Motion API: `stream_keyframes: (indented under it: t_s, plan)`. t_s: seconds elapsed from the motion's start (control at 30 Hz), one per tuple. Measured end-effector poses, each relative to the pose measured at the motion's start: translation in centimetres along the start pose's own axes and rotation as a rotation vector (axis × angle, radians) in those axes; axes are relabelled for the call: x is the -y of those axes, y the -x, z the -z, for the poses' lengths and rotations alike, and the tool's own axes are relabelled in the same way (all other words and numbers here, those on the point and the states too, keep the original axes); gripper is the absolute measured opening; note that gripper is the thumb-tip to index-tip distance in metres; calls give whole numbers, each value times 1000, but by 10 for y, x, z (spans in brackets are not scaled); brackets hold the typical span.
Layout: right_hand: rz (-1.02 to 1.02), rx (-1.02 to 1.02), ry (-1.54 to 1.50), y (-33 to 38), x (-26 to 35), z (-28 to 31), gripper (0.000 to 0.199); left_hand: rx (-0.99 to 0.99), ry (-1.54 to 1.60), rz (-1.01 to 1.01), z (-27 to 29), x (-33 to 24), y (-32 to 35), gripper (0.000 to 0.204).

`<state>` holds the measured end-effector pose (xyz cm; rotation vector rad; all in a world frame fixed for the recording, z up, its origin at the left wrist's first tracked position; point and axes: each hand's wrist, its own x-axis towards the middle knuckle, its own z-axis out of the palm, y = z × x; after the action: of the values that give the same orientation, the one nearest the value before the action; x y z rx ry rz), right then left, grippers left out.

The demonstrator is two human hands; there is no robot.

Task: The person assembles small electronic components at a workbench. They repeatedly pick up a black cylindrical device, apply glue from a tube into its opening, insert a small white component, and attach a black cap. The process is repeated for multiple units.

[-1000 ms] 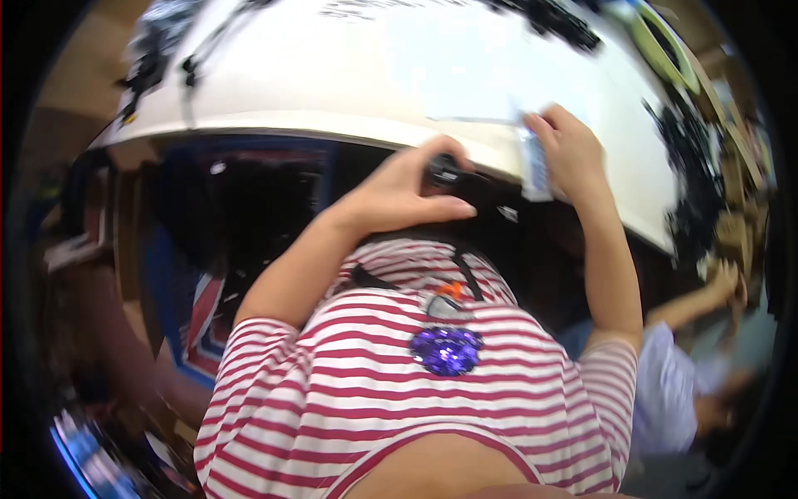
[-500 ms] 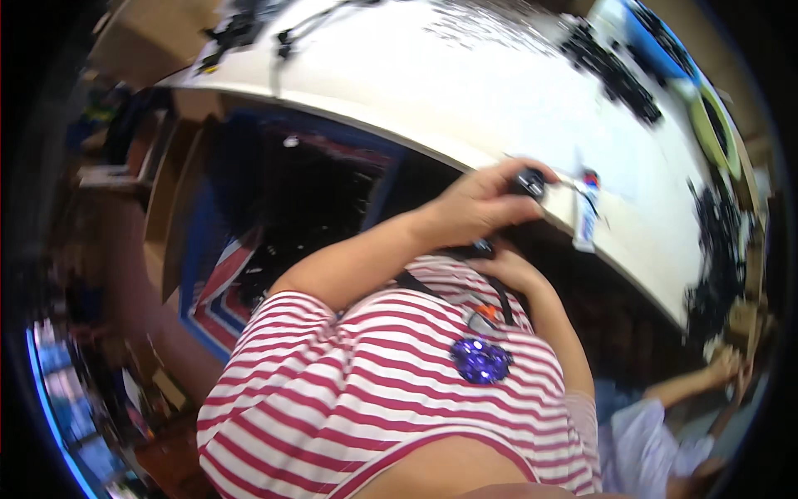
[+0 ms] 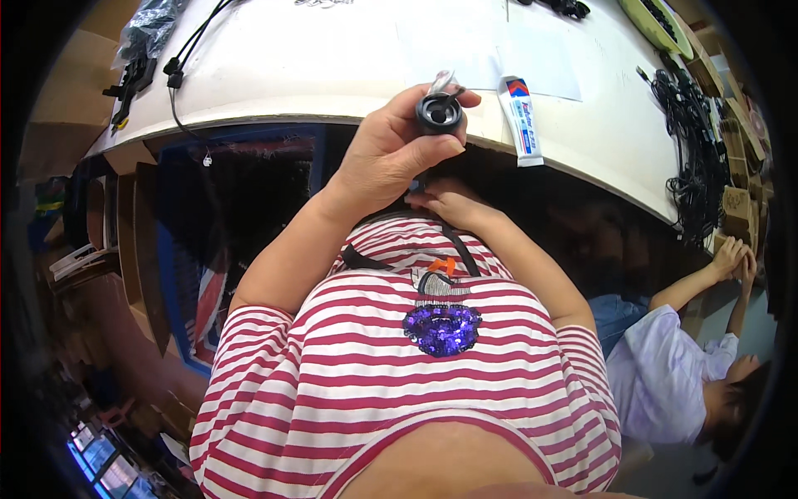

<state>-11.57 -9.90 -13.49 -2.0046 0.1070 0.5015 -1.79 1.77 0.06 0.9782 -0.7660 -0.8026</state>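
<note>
My left hand (image 3: 386, 154) is raised at the table's near edge, its thumb and fingers closed round a black cylindrical part (image 3: 439, 115). The part's round, hollow end faces up, with a ring and a dark core inside. Beside my fingertips, just past that end, shows a whitish, translucent piece (image 3: 443, 81); whether it is joined to the part I cannot tell. Lower, close to my waist, my right hand (image 3: 449, 204) has its fingers curled at a small dark bluish-black thing, mostly hidden behind my left hand. A white, blue and red tube (image 3: 521, 121) lies at the table edge.
On the white table (image 3: 332, 75) lie a paper sheet (image 3: 540, 71), a black cable (image 3: 187, 58) hanging over the edge, and a heap of black cables (image 3: 686, 158). A green basin (image 3: 657, 25) stands far right. Below left is a blue-edged bin (image 3: 170, 241). Another person (image 3: 665, 374) sits at right.
My left hand has moved left and farther up in the picture, and the black part's hollow end now shows clearly. The whole view has shifted and turned. My right hand stays low near my waist.
</note>
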Motion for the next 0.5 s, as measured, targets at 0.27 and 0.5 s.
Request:
stream_keyframes:
  t_s: [0.27,0.5]
  plan:
    - [145,-45,52,1,4,-2,26,37,-49,46,1,-6,5,46]
    - [73,-91,-164,-9,-20,-20,19,-12,-98,87,-8,-9,12,39]
